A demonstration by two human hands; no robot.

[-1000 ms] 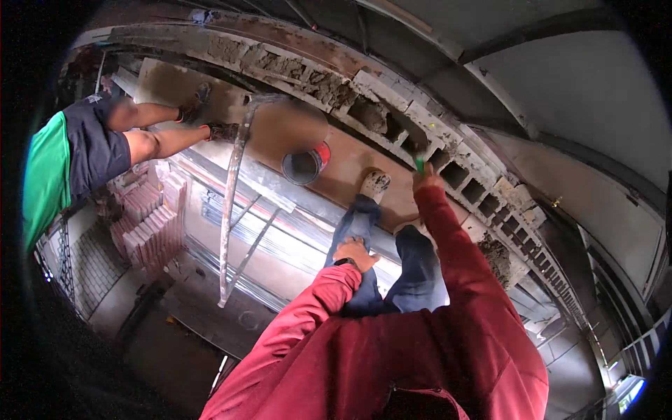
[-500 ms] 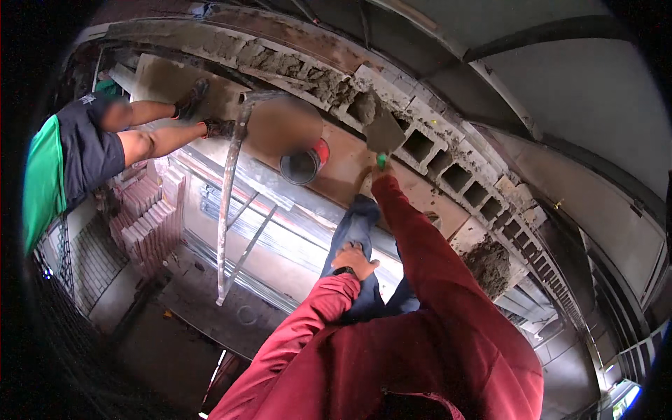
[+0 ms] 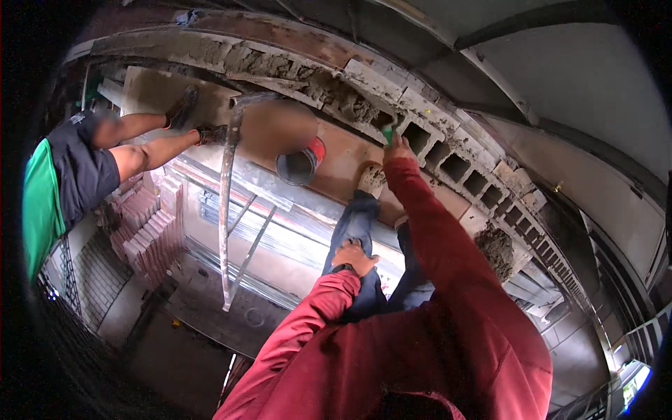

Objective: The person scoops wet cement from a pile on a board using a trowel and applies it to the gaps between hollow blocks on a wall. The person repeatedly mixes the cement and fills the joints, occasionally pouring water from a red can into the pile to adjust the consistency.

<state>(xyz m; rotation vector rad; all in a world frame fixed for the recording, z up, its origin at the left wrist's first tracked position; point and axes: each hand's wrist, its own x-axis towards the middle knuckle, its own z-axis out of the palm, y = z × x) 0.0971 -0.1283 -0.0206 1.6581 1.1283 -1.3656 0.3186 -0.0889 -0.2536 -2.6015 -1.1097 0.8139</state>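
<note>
My left hand (image 3: 355, 257) rests open on my jeans-covered thigh (image 3: 357, 220). My right hand (image 3: 398, 150) is closed on a green-handled trowel (image 3: 388, 135), held at the row of grey hollow blocks (image 3: 455, 166). Rough wet mortar (image 3: 329, 91) lies along the left part of that row; its holes show to the right. A red bucket (image 3: 301, 162) with a grey inside stands on the brown board (image 3: 343, 164) left of my feet. A heap of mortar (image 3: 495, 252) sits at the right, beside my right arm.
A co-worker (image 3: 73, 168) in green and dark clothing is at the left, legs on the boards. A long paint-spattered pole (image 3: 227, 196) crosses the middle. Below are stacked pink-white slabs (image 3: 150, 231) and metal bars (image 3: 248, 255). Dark beams and panels (image 3: 553, 77) line the upper right.
My right hand first moved left and up along the blocks with the trowel, then slightly right and farther up; the trowel's blade now shows less. My left hand stays on my thigh.
</note>
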